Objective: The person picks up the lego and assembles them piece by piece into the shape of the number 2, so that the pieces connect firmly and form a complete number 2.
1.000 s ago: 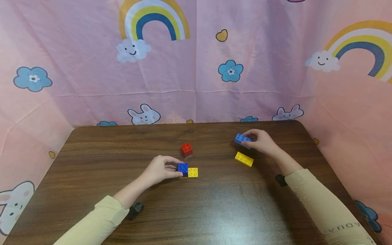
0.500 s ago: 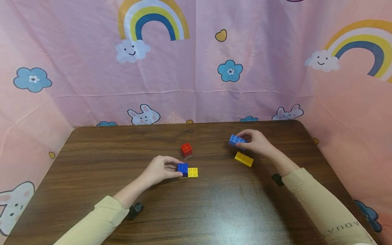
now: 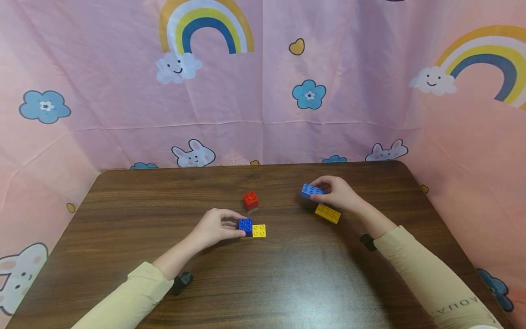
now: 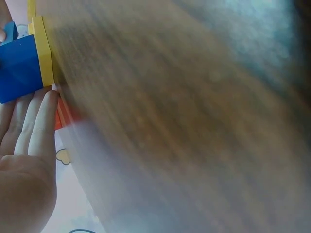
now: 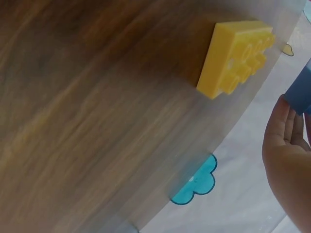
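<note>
At the middle of the table, my left hand [image 3: 214,228] pinches a dark blue toy brick [image 3: 245,225] between thumb and fingers. This brick sits on the left part of a flat yellow brick [image 3: 259,230], whose bare studs show on the right. My right hand [image 3: 340,193] grips a long light blue brick [image 3: 311,190] by its right end, up off the table; the right wrist view catches part of that brick [image 5: 300,91] at its edge. Just below this hand, a long yellow brick [image 3: 328,214] lies on the table, studs up. A red brick [image 3: 250,200] stands behind the left hand's bricks.
The brown wooden table [image 3: 287,283] has pink patterned cloth [image 3: 271,105] hanging behind it and at both sides. A dark wrist camera [image 3: 181,282] sits under the left sleeve, another dark device [image 3: 367,242] under the right sleeve.
My right hand has carried the light blue brick left and slightly toward me, past the long yellow brick. My left hand and its bricks have stayed in place.
</note>
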Motion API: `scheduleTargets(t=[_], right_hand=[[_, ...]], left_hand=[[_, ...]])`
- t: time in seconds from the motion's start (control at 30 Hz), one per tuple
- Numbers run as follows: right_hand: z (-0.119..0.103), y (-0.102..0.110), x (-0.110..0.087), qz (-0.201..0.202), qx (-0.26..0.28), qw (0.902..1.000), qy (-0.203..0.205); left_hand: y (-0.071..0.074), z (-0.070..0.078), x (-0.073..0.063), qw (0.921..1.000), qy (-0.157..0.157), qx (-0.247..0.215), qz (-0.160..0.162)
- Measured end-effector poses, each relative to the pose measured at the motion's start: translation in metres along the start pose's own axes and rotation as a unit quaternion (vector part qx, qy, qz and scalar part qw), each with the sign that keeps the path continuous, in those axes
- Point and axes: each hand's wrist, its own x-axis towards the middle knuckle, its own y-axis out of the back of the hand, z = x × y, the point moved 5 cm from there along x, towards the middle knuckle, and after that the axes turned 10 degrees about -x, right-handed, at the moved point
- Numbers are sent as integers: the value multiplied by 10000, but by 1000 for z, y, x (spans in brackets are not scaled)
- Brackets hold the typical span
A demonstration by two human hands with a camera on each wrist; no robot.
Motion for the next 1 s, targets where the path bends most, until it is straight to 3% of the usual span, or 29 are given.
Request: scheduleTargets(t=[0.23, 1.0], right_hand=[[-6, -7, 1, -64, 144, 9999, -65], [-33, -19, -8, -55, 155, 9985, 525]], left_hand=[[0, 2, 0, 10000, 21, 29, -12], [0, 0, 0, 10000, -1, -59, -26]])
